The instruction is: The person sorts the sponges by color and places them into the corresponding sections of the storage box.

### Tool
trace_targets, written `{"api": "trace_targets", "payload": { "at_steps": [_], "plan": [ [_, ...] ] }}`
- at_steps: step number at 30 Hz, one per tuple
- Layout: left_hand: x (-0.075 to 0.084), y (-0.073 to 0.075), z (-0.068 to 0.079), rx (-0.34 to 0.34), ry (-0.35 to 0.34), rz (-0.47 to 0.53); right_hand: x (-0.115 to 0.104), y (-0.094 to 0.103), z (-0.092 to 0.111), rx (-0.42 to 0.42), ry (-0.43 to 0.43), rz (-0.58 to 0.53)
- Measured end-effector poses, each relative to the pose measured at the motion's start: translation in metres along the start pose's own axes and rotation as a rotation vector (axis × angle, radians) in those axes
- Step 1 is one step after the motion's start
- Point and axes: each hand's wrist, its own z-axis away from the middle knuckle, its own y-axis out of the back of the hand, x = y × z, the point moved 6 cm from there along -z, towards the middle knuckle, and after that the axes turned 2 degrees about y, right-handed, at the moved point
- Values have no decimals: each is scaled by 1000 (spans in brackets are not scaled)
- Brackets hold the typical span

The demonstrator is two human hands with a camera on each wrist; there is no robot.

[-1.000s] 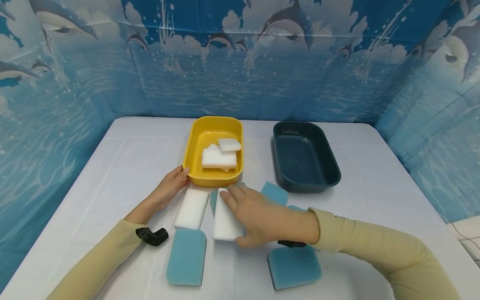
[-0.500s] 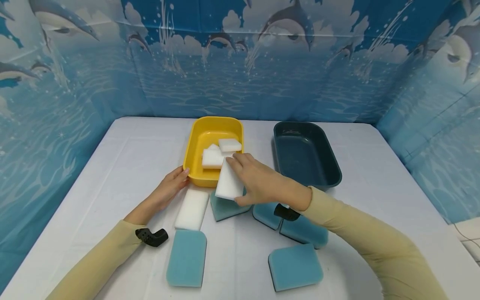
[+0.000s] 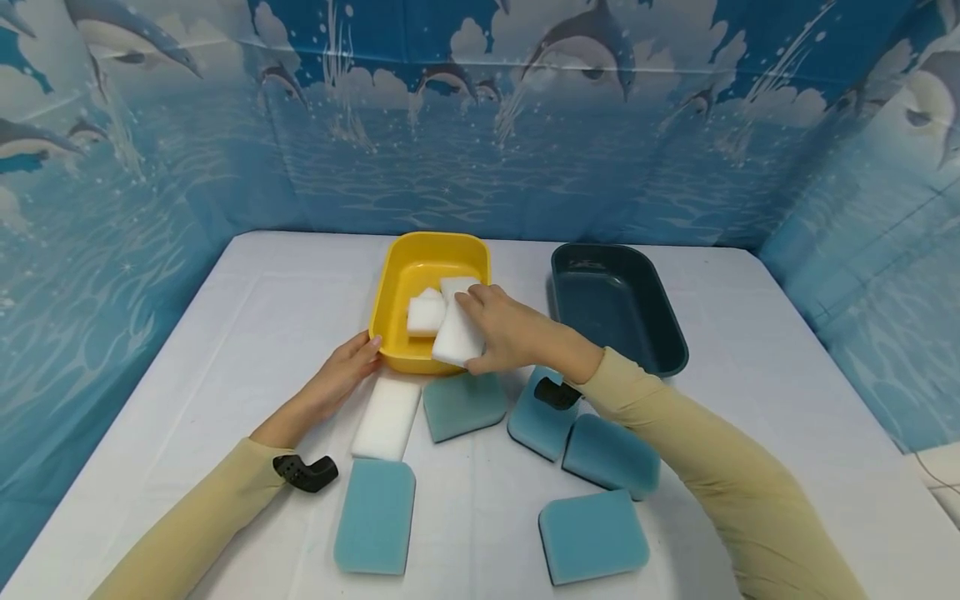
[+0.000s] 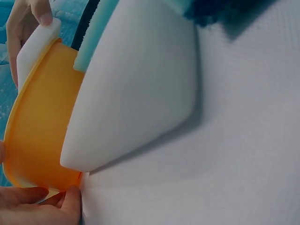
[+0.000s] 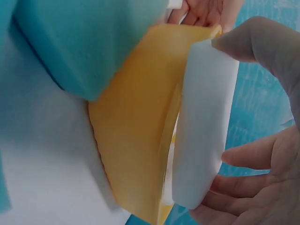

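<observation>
My right hand (image 3: 517, 333) holds a white sponge (image 3: 459, 332) over the front right part of the yellow tray (image 3: 411, 365). In the right wrist view the thumb lies at one end of this sponge (image 5: 204, 122) and the fingers along its far side. More white sponges (image 3: 424, 317) are inside the tray, partly covered by the held one. My left hand (image 3: 341, 379) grips the tray's front left corner, fingers low on its wall. Another white sponge (image 3: 387, 417) lies on the table just in front of the tray, beside a blue scrub sponge (image 3: 465, 407).
An empty dark blue tray (image 3: 618, 312) stands to the right. Several blue sponges with dark undersides lie nearer me: one at front left (image 3: 375, 517), two side by side at centre right, and a blue sponge (image 3: 594, 537) at front right.
My right hand has carried the white sponge from the table, forward and up, to over the yellow tray, uncovering blue sponges beneath its path. The left hand stays at the tray corner.
</observation>
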Motion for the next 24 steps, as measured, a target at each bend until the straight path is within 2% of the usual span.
{"api": "trace_targets", "payload": {
  "at_steps": [7, 16, 24],
  "plan": [
    [0, 1, -1, 6, 7, 2, 12, -3, -18, -76, -52, -43],
    [-1, 1, -1, -1, 11, 10, 26, -8, -33, -74, -96, -74],
    [0, 1, -1, -3, 2, 13, 38, -14, -39, -58, -139, -129]
  ]
}}
